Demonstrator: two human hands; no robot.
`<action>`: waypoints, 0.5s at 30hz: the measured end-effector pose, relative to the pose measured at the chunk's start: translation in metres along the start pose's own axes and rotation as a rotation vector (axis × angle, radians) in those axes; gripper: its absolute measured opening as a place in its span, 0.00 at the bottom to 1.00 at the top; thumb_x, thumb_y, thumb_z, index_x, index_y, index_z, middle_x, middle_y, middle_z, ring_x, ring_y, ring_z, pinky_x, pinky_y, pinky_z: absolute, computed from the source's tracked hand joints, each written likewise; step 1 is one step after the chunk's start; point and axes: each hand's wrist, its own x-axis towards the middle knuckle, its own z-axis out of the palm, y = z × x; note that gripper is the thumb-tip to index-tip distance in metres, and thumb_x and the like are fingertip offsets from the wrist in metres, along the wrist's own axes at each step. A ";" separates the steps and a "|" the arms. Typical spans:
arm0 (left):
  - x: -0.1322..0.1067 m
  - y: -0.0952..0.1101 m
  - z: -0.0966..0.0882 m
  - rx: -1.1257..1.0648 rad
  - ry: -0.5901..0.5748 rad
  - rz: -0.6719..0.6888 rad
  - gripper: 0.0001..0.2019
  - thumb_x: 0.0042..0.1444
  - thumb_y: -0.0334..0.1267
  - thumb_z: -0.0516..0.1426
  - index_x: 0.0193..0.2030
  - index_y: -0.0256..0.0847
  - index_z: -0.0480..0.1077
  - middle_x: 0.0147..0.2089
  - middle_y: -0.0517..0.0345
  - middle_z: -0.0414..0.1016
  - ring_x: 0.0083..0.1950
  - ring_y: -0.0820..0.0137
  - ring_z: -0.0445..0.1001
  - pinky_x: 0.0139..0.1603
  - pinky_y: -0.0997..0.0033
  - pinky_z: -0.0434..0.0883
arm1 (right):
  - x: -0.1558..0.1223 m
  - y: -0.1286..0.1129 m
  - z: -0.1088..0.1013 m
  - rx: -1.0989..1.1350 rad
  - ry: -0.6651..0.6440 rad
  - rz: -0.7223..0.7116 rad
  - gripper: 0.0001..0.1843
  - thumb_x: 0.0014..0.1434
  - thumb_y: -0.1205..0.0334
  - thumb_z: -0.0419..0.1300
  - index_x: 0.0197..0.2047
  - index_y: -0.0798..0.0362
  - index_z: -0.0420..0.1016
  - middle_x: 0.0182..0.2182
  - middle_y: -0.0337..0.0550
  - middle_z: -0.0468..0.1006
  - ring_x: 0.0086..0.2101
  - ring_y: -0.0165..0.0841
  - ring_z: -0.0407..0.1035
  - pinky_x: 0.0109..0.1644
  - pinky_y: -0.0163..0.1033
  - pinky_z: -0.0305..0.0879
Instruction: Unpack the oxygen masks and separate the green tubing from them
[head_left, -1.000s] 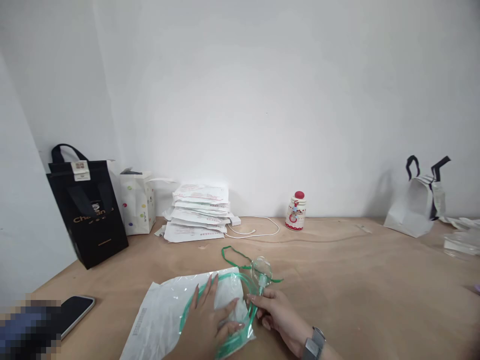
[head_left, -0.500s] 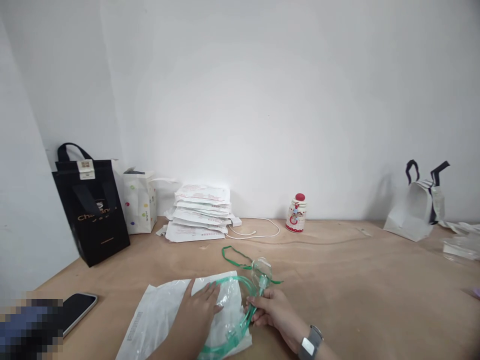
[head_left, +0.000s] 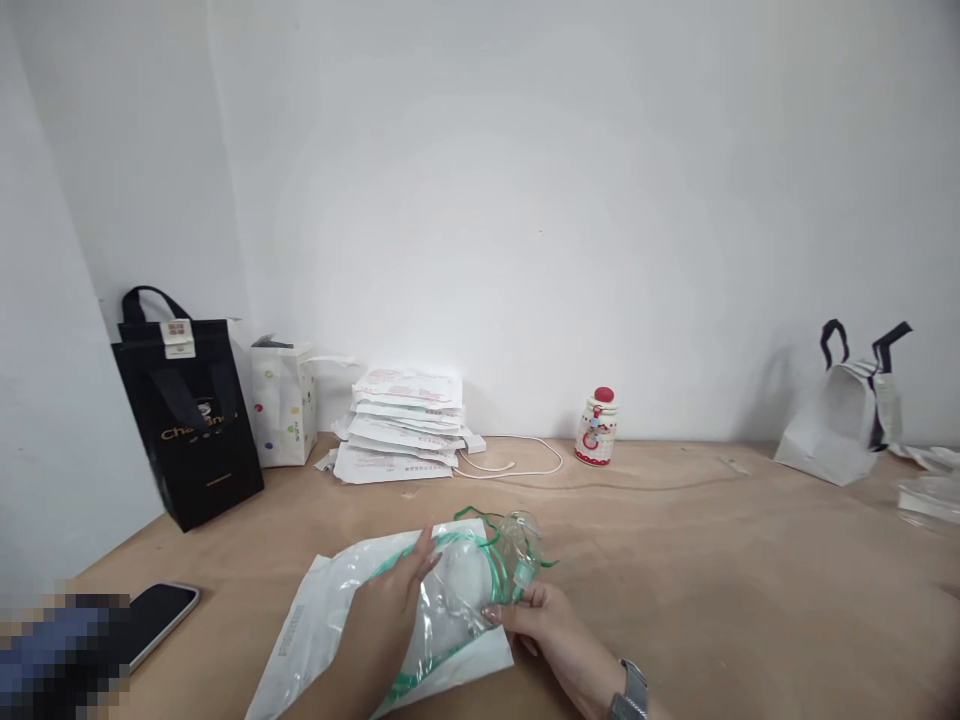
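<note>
A white-and-clear plastic pouch (head_left: 315,600) lies on the table, its open end to the right. Coiled green tubing (head_left: 495,570) shows through its clear film. Spread over the pouch, my left hand (head_left: 386,605) has its fingers stretched out. At the mouth of the pouch my right hand (head_left: 551,625) is closed, thumb on the pouch's edge, around the base of a clear oxygen mask (head_left: 525,540) and its tubing; the exact grip is partly hidden. The mask sticks out past the opening, with a green elastic strap (head_left: 480,515) behind it.
Stacked white packets (head_left: 405,430) stand by the wall beside a white cord (head_left: 525,475). Left are a black bag (head_left: 195,440), a dotted white bag (head_left: 285,410) and a phone (head_left: 161,615). Farther right stand a red-topped bottle (head_left: 598,430) and a white bag (head_left: 832,430).
The green tubing coil now lies under the clear film of the pouch. The strap has drawn in closer to the mask. My left hand has shifted slightly and tilted upward.
</note>
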 end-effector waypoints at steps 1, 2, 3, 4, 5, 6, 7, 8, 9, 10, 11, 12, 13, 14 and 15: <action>0.000 0.000 -0.002 -0.026 0.022 -0.020 0.23 0.61 0.33 0.42 0.63 0.46 0.55 0.52 0.60 0.73 0.53 0.63 0.72 0.48 0.64 0.69 | 0.000 0.001 -0.001 -0.020 0.021 0.009 0.15 0.36 0.55 0.69 0.16 0.57 0.71 0.13 0.33 0.67 0.16 0.21 0.53 0.20 0.31 0.43; 0.001 0.000 -0.003 -0.043 0.038 -0.029 0.22 0.61 0.34 0.42 0.62 0.46 0.56 0.52 0.60 0.73 0.53 0.62 0.72 0.48 0.64 0.69 | 0.001 0.002 -0.001 -0.037 0.043 0.019 0.16 0.36 0.55 0.69 0.15 0.57 0.70 0.11 0.32 0.65 0.15 0.21 0.50 0.20 0.31 0.42; 0.001 0.000 -0.003 -0.046 0.048 -0.029 0.22 0.61 0.35 0.43 0.62 0.47 0.57 0.52 0.60 0.73 0.54 0.62 0.71 0.49 0.64 0.69 | 0.001 0.002 -0.001 -0.040 0.053 0.023 0.16 0.36 0.55 0.69 0.15 0.57 0.70 0.11 0.31 0.63 0.15 0.21 0.50 0.20 0.31 0.43; 0.001 0.000 -0.003 -0.034 0.049 -0.021 0.21 0.61 0.36 0.43 0.62 0.48 0.57 0.53 0.60 0.73 0.54 0.62 0.71 0.49 0.64 0.69 | 0.002 0.003 -0.001 -0.025 0.044 0.020 0.16 0.36 0.55 0.69 0.16 0.57 0.70 0.11 0.31 0.63 0.16 0.21 0.52 0.21 0.31 0.46; 0.001 0.000 -0.001 -0.013 0.043 -0.006 0.21 0.61 0.37 0.44 0.61 0.48 0.58 0.53 0.60 0.73 0.54 0.62 0.71 0.49 0.64 0.70 | 0.002 0.004 -0.001 0.002 0.023 0.006 0.15 0.35 0.55 0.70 0.18 0.57 0.71 0.13 0.32 0.65 0.17 0.23 0.55 0.23 0.31 0.50; 0.001 -0.001 0.002 0.013 0.031 0.014 0.21 0.61 0.37 0.44 0.61 0.49 0.58 0.53 0.60 0.73 0.53 0.62 0.72 0.48 0.64 0.70 | 0.002 0.005 -0.001 0.029 0.002 -0.004 0.15 0.34 0.56 0.71 0.20 0.57 0.72 0.14 0.32 0.66 0.19 0.24 0.57 0.26 0.31 0.53; 0.001 -0.003 0.005 0.044 0.019 0.037 0.20 0.62 0.38 0.44 0.61 0.49 0.59 0.53 0.59 0.73 0.53 0.62 0.72 0.48 0.64 0.71 | 0.001 0.006 -0.001 0.045 -0.013 0.000 0.16 0.32 0.55 0.71 0.21 0.57 0.73 0.14 0.32 0.65 0.19 0.24 0.58 0.26 0.31 0.54; 0.001 -0.005 0.010 0.079 0.010 0.067 0.20 0.62 0.38 0.44 0.61 0.48 0.59 0.54 0.58 0.72 0.53 0.62 0.72 0.48 0.63 0.71 | 0.001 0.007 -0.001 0.046 -0.019 0.025 0.17 0.32 0.55 0.72 0.20 0.57 0.72 0.13 0.30 0.64 0.18 0.23 0.55 0.24 0.31 0.53; 0.001 -0.007 0.014 0.118 0.006 0.112 0.20 0.62 0.38 0.45 0.61 0.47 0.59 0.55 0.56 0.71 0.54 0.62 0.71 0.49 0.63 0.70 | 0.001 0.009 -0.001 0.035 -0.019 0.063 0.18 0.31 0.54 0.72 0.19 0.56 0.70 0.11 0.28 0.60 0.15 0.21 0.50 0.21 0.30 0.49; 0.001 -0.010 0.019 0.162 0.007 0.178 0.20 0.62 0.38 0.45 0.61 0.46 0.59 0.56 0.55 0.69 0.57 0.62 0.68 0.52 0.61 0.69 | 0.001 0.011 -0.002 0.023 -0.019 0.101 0.20 0.32 0.53 0.71 0.16 0.56 0.67 0.09 0.26 0.56 0.13 0.19 0.45 0.18 0.30 0.43; 0.001 -0.012 0.022 0.211 0.015 0.262 0.20 0.61 0.38 0.46 0.60 0.46 0.60 0.59 0.54 0.66 0.60 0.61 0.64 0.55 0.58 0.66 | 0.002 0.013 -0.003 0.018 -0.024 0.128 0.21 0.33 0.53 0.71 0.14 0.55 0.63 0.08 0.25 0.53 0.12 0.18 0.41 0.17 0.30 0.37; 0.000 -0.014 0.025 0.264 0.026 0.354 0.20 0.61 0.38 0.48 0.61 0.46 0.59 0.62 0.53 0.62 0.62 0.60 0.60 0.58 0.55 0.63 | 0.003 0.015 -0.003 0.024 -0.034 0.135 0.22 0.34 0.52 0.70 0.13 0.55 0.61 0.07 0.25 0.52 0.11 0.18 0.39 0.17 0.31 0.34; -0.001 -0.015 0.027 0.310 0.030 0.444 0.21 0.61 0.39 0.48 0.61 0.47 0.58 0.64 0.53 0.58 0.64 0.59 0.56 0.60 0.52 0.60 | 0.005 0.017 -0.004 0.046 -0.045 0.121 0.23 0.35 0.52 0.70 0.13 0.55 0.61 0.07 0.26 0.54 0.11 0.18 0.41 0.16 0.31 0.34; -0.002 -0.015 0.028 0.344 0.026 0.519 0.23 0.60 0.40 0.49 0.62 0.48 0.55 0.65 0.53 0.55 0.65 0.58 0.54 0.60 0.49 0.59 | 0.006 0.019 -0.004 0.082 -0.053 0.099 0.21 0.36 0.53 0.70 0.13 0.55 0.62 0.07 0.28 0.57 0.11 0.19 0.45 0.16 0.30 0.37; -0.004 -0.015 0.028 0.365 0.013 0.573 0.24 0.60 0.42 0.49 0.64 0.48 0.52 0.66 0.52 0.53 0.65 0.57 0.53 0.59 0.48 0.59 | 0.006 0.019 -0.004 0.125 -0.058 0.082 0.20 0.35 0.55 0.71 0.15 0.56 0.65 0.08 0.30 0.61 0.12 0.20 0.50 0.17 0.29 0.43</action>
